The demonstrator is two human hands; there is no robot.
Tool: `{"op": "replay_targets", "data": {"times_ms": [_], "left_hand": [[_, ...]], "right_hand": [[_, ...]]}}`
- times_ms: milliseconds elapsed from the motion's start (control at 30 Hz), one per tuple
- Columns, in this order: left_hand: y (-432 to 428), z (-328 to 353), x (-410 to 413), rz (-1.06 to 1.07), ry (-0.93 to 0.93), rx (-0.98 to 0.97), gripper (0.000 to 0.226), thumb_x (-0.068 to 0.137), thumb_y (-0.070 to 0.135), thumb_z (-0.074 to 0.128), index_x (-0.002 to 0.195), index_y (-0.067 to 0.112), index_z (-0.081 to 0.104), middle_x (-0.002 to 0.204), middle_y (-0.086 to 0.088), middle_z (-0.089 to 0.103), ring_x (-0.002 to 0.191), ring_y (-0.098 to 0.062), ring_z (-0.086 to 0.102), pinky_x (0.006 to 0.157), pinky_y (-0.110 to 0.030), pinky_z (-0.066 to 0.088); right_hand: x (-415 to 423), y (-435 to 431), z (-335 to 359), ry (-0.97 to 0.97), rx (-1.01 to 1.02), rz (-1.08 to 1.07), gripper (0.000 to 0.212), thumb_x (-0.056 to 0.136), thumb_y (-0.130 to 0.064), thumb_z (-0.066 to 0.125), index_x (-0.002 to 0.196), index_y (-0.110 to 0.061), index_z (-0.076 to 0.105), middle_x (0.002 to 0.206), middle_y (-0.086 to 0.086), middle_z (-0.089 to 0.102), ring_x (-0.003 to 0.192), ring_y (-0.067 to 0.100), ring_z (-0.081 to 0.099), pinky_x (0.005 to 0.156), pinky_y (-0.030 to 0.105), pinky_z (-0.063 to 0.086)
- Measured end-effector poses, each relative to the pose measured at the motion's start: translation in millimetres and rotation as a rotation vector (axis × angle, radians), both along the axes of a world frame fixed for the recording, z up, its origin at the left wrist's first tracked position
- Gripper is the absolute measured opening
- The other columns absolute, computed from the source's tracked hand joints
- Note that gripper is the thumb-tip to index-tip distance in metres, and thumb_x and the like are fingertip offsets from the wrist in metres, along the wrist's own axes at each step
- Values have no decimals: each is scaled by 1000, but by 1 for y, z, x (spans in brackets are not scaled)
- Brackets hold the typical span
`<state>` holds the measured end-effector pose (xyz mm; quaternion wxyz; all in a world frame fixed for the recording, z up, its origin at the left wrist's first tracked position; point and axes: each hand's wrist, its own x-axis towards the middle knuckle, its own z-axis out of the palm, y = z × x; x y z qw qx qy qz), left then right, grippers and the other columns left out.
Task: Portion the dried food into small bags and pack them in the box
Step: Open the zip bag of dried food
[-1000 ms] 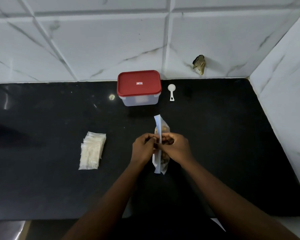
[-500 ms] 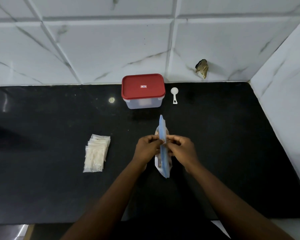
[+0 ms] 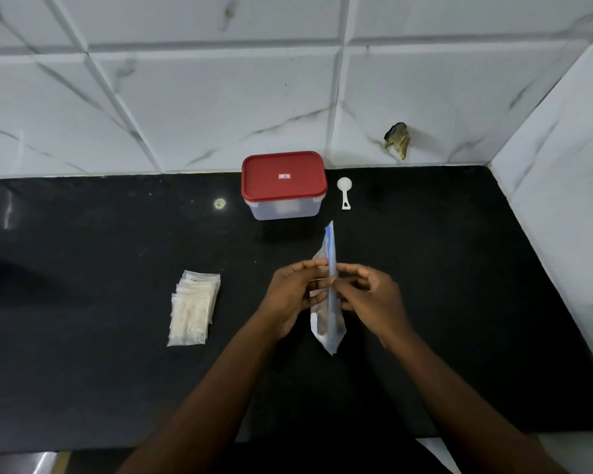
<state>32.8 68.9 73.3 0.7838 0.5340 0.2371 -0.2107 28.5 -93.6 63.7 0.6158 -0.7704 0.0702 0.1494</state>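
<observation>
A clear zip bag of brown dried food point(image 3: 328, 323) stands on edge at the centre of the black counter point(image 3: 459, 285), its blue zip strip on top. My left hand point(image 3: 293, 295) pinches the strip from the left, my right hand point(image 3: 370, 295) from the right. A stack of small empty clear bags point(image 3: 193, 307) lies to the left. The box point(image 3: 284, 184), clear with a red lid on, stands at the back by the wall. A white scoop point(image 3: 344, 191) lies just right of it.
White marble-look tiles form the back wall, with a chipped hole point(image 3: 397, 140) right of the box. A white side wall point(image 3: 562, 217) closes the counter on the right. The counter's front edge runs along the bottom of the view.
The bag has turned from tilted to edge-on, showing its blue zip strip, and both hands have shifted along that strip. The head camera has drifted, shifting the whole scene slightly.
</observation>
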Motion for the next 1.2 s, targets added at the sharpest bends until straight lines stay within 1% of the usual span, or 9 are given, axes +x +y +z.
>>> {"op": "replay_targets", "data": {"times_ms": [200, 333, 500, 700, 833, 933, 1033, 1100, 1200], "left_hand": [[-2, 7, 0, -1, -11, -23, 20, 96, 5, 66, 115, 9, 71, 97, -6, 77, 87, -14, 75, 73, -26, 60], [-6, 10, 1, 12, 38, 32, 22, 94, 11, 71, 116, 11, 71, 93, -5, 75, 76, -9, 70, 71, -26, 56], [-6, 15, 3, -7, 10, 109, 16, 93, 15, 71, 107, 7, 76, 87, -2, 73, 79, -10, 65, 79, -28, 52], [-11, 22, 3, 15, -44, 187, 19, 93, 30, 72, 102, 15, 81, 103, -2, 75, 102, -16, 67, 89, -34, 54], [-10, 22, 3, -21, -64, 155, 17, 96, 22, 68, 106, 17, 80, 114, -5, 76, 115, -23, 69, 100, -42, 56], [-10, 24, 1, -57, -177, 258, 28, 95, 6, 67, 115, 24, 71, 119, -6, 71, 107, -18, 72, 94, -38, 60], [-9, 26, -2, -85, -333, 538, 37, 87, 3, 76, 114, 26, 62, 114, 1, 67, 89, -3, 72, 78, -23, 61], [-9, 27, -2, -76, -397, 627, 45, 84, 5, 81, 115, 25, 55, 106, 7, 66, 82, 8, 68, 70, -14, 58], [-7, 29, -3, -84, -410, 663, 45, 82, 9, 84, 115, 24, 57, 103, 5, 71, 86, -1, 72, 73, -18, 60]], "right_hand": [[-5, 2, 8, -121, -150, 48, 24, 94, -31, 69, 118, -29, 71, 101, -13, 71, 92, -9, 66, 74, 13, 55], [-3, 3, 11, -80, -74, -5, 28, 95, -27, 69, 123, -27, 71, 105, -12, 73, 97, -2, 69, 87, 26, 59], [-4, -1, 18, -181, -103, -21, 37, 89, -24, 76, 124, -31, 65, 104, -13, 72, 96, -7, 67, 80, 14, 56], [-5, 0, 28, -317, -253, 36, 35, 82, -31, 83, 114, -26, 70, 98, -13, 69, 89, -6, 65, 74, 9, 52], [-2, -4, 34, -265, -202, 12, 26, 90, -22, 74, 116, -23, 74, 96, -15, 74, 89, -7, 69, 79, 15, 57], [0, -6, 33, -226, -190, 4, 22, 93, -18, 71, 114, -23, 74, 96, -14, 73, 89, -6, 70, 78, 19, 60], [1, -5, 33, -204, -166, -21, 21, 92, -18, 72, 112, -22, 75, 93, -10, 75, 86, -2, 72, 74, 24, 62], [2, -5, 34, -199, -165, -25, 17, 91, -19, 73, 107, -25, 76, 90, -11, 75, 84, -2, 72, 71, 22, 61], [4, -6, 36, -180, -152, -24, 14, 90, -22, 74, 103, -28, 75, 88, -10, 75, 83, -1, 72, 68, 19, 60]]}}
